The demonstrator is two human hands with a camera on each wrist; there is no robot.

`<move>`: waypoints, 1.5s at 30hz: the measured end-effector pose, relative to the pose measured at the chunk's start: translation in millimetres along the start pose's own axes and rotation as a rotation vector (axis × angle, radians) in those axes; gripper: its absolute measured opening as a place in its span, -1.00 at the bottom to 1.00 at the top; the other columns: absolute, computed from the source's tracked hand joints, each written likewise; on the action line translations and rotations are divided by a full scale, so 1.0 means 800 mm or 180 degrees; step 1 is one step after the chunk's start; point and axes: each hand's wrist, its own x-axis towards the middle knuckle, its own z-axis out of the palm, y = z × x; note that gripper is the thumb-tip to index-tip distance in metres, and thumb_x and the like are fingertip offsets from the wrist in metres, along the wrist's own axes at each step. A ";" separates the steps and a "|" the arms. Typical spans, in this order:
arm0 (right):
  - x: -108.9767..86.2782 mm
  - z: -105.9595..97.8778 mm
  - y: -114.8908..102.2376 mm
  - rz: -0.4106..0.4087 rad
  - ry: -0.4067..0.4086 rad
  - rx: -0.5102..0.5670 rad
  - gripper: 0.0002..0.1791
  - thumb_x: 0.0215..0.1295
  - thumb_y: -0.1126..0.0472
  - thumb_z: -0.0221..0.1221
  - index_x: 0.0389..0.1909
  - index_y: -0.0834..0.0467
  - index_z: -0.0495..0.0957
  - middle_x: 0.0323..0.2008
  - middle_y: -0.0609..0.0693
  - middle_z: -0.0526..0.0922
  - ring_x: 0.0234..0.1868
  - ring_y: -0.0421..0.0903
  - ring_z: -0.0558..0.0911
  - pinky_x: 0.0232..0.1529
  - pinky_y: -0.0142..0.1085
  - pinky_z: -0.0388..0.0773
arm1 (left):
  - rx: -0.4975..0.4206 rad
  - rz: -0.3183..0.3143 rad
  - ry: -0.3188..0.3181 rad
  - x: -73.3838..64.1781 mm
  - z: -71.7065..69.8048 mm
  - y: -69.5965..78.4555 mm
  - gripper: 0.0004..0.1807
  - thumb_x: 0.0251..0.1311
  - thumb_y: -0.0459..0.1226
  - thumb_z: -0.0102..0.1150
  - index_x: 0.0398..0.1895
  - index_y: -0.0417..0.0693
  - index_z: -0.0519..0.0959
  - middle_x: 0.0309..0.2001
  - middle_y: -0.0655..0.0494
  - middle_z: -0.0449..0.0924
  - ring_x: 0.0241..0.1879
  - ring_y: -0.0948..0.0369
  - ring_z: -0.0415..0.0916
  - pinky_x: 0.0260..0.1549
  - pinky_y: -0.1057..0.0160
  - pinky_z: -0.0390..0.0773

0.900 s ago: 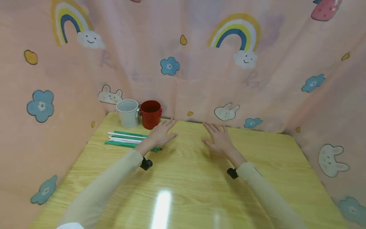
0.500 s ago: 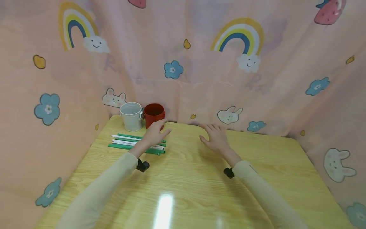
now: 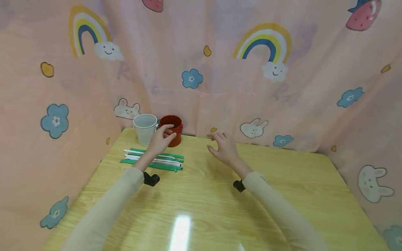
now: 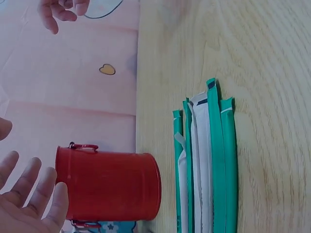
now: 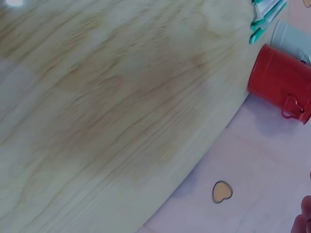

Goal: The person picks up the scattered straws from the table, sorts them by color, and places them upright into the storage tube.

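Note:
My left hand hovers above the paper-wrapped sticks, in front of the red bucket, with its fingers loosely bent and nothing in them. Slim green and white wrapped sticks lie side by side on the table, apart from the hand. The red bucket stands upright behind them, beside a white bucket. To the right, my right hand is raised over the bare wood, fingers relaxed, holding nothing. Only a few of its fingertips show at the edge of the right wrist view.
The wooden table reaches back to a pink patterned curtain that also hangs along both sides. Bright light reflects off the table's front. A small black camera is worn at each wrist.
Both hands have drawn back from the far table edge and shifted left, their fingers going from spread to loosely bent. The head view has tilted slightly. Buckets and sticks have stayed put.

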 end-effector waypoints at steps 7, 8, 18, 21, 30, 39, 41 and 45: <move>0.021 0.013 -0.010 -0.0045 0.0049 0.0143 -0.62 0.16 0.14 0.29 0.02 0.08 0.55 -0.28 0.03 0.64 -0.20 -0.02 0.50 -0.16 -0.17 0.49 | -0.0164 -0.0034 0.0053 0.002 -0.018 -0.007 -0.49 0.35 -0.24 0.07 0.31 -0.24 0.32 0.00 -0.20 0.47 -0.13 0.04 0.40 -0.21 0.29 0.48; 0.023 0.015 -0.012 -0.0045 0.0055 0.0161 -0.62 0.16 0.14 0.29 0.02 0.08 0.55 -0.28 0.03 0.64 -0.20 -0.02 0.50 -0.16 -0.17 0.50 | -0.0187 -0.0057 0.0052 0.002 -0.021 -0.008 -0.49 0.35 -0.24 0.07 0.31 -0.24 0.32 0.00 -0.20 0.46 -0.13 0.04 0.39 -0.22 0.32 0.46; 0.040 0.033 -0.039 0.0112 -0.0106 0.0406 -0.63 0.17 0.13 0.29 0.02 0.07 0.56 -0.27 0.01 0.64 -0.21 -0.03 0.50 -0.26 -0.19 0.51 | -0.0293 -0.0346 0.0083 0.005 -0.049 -0.024 -0.44 0.36 -0.20 0.06 0.36 -0.20 0.25 0.17 -0.25 0.41 0.05 -0.05 0.40 -0.13 0.21 0.50; 0.047 0.039 -0.042 0.0275 -0.0200 0.0532 -0.62 0.18 0.14 0.28 0.04 0.07 0.55 -0.25 0.01 0.65 -0.17 0.00 0.52 -0.19 -0.15 0.51 | -0.0272 -0.0382 0.0023 0.003 -0.056 -0.028 -0.42 0.36 -0.20 0.06 0.38 -0.20 0.22 0.21 -0.26 0.39 0.08 -0.08 0.39 -0.08 0.13 0.51; 0.066 0.060 -0.050 0.0444 -0.0260 0.1061 -0.59 0.14 0.23 0.32 0.05 0.13 0.55 -0.20 0.06 0.65 -0.14 0.00 0.59 -0.14 -0.14 0.58 | -0.0301 -0.0450 0.0168 0.002 -0.074 -0.045 -0.40 0.35 -0.17 0.06 0.39 -0.18 0.22 0.20 -0.25 0.37 0.14 -0.11 0.40 -0.05 0.12 0.51; 0.079 0.083 -0.074 0.0536 -0.0430 0.1547 -0.56 0.16 0.26 0.32 0.07 0.23 0.50 -0.08 0.21 0.64 -0.07 0.09 0.58 -0.04 -0.05 0.59 | -0.0257 -0.0523 0.0838 0.006 -0.084 -0.065 -0.44 0.30 -0.13 0.14 0.29 -0.17 0.32 0.19 -0.19 0.38 0.12 -0.06 0.40 0.01 0.05 0.50; 0.083 0.087 -0.079 0.0585 -0.0429 0.1524 -0.56 0.15 0.25 0.33 0.07 0.20 0.51 -0.12 0.17 0.64 -0.08 0.09 0.59 -0.05 -0.10 0.59 | -0.0331 -0.0512 0.1011 0.009 -0.087 -0.068 -0.44 0.28 -0.13 0.17 0.27 -0.19 0.33 0.21 -0.18 0.36 0.12 -0.05 0.37 0.01 0.04 0.48; 0.088 0.090 -0.087 0.0651 -0.0489 0.1613 -0.54 0.15 0.22 0.34 0.08 0.18 0.50 -0.15 0.13 0.62 -0.08 0.11 0.58 -0.05 -0.11 0.59 | -0.0370 -0.0476 0.1349 0.016 -0.095 -0.073 -0.42 0.25 -0.15 0.21 0.26 -0.23 0.34 0.23 -0.17 0.36 0.16 -0.07 0.31 0.11 0.03 0.39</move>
